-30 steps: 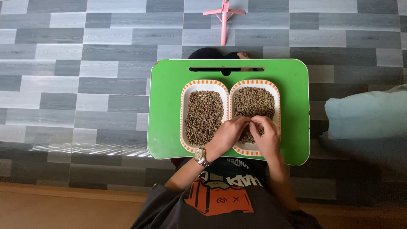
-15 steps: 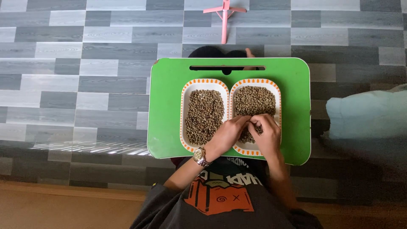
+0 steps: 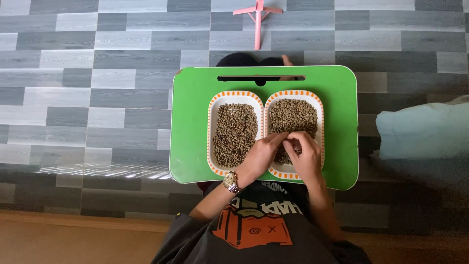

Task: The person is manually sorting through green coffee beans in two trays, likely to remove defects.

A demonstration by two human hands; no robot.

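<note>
On a floor of grey wood-look planks (image 3: 88, 98), a person sits behind a bright green lap tray (image 3: 195, 122) with rounded corners and a long handle slot along its far edge. Two white rectangular dishes with orange-dotted rims stand side by side at the middle of the green tray, touching along their long sides. The left dish (image 3: 213, 128) is filled with small brownish-green beans (image 3: 234, 128); the right dish (image 3: 320, 122) holds a similar heap. Both hands meet over the near half of the right dish. The left hand (image 3: 261, 155), a metal wristwatch (image 3: 230, 182) on its wrist, reaches across the shared rims with fingers drawn together down into the beans. The right hand (image 3: 305, 156) lies just beside it, fingers curled and pinched close; whether either hand has hold of a bean cannot be told. Beyond the green tray's far edge a pink stand (image 3: 257, 17) rests on the planks. Off the tray's right side lies a pale blue cushion (image 3: 425, 129).
</note>
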